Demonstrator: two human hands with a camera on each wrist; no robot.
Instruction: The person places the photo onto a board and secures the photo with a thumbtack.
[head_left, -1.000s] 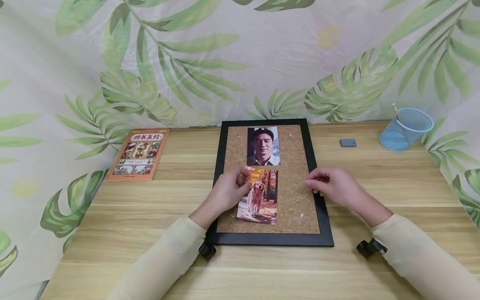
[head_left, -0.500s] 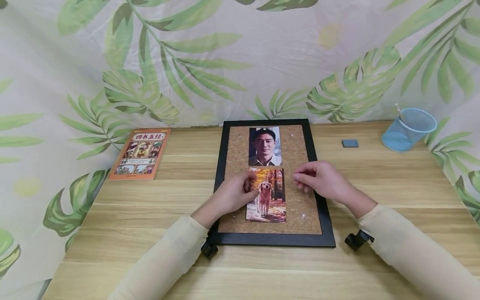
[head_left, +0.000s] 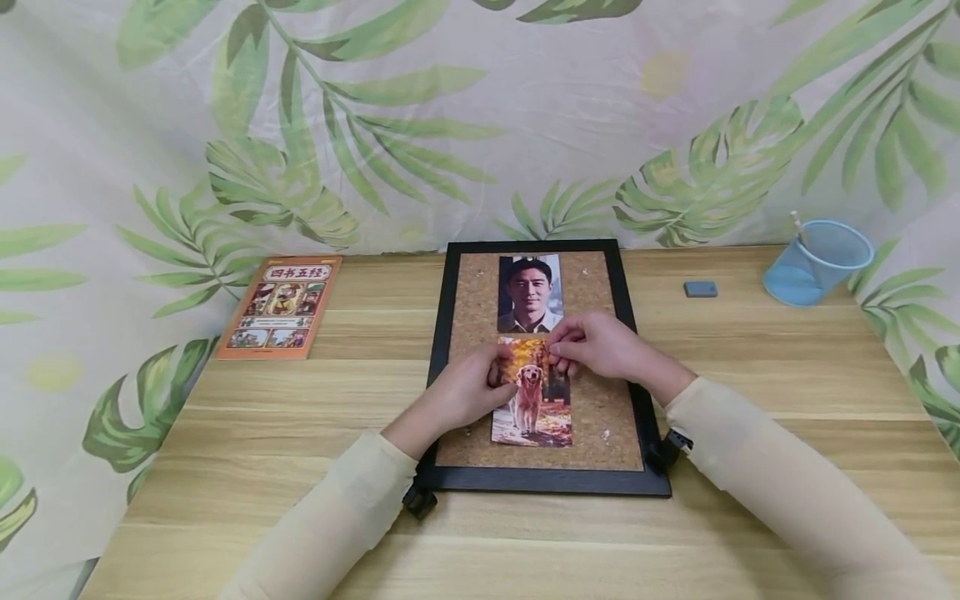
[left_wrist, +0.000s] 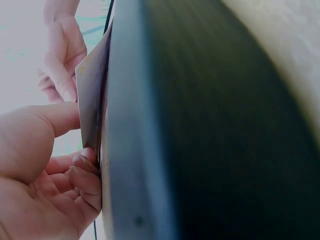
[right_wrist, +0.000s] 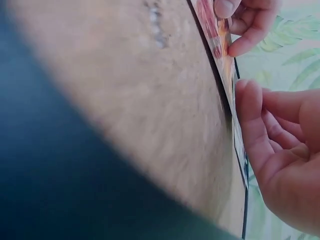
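Note:
My left hand holds a photo of a golden retriever by its left edge, thumb on the front. The photo lies over the lower half of a cork board; the left wrist view shows its edge lifted off the cork. At its upper right, my right hand has thumb and index finger pinched on a tiny thing that the fingertips hide. These fingertips are right at the photo's surface in the right wrist view. Above it on the board is a portrait photo.
A black frame borders the board, with small clear pins near its corners. On the wooden table, an orange book lies to the left. At the right are a small blue-grey block and a blue mesh pen cup.
The right hand has moved left from the board's right edge to the photo's upper right. The left hand has shifted the dog photo slightly right and straightened it.

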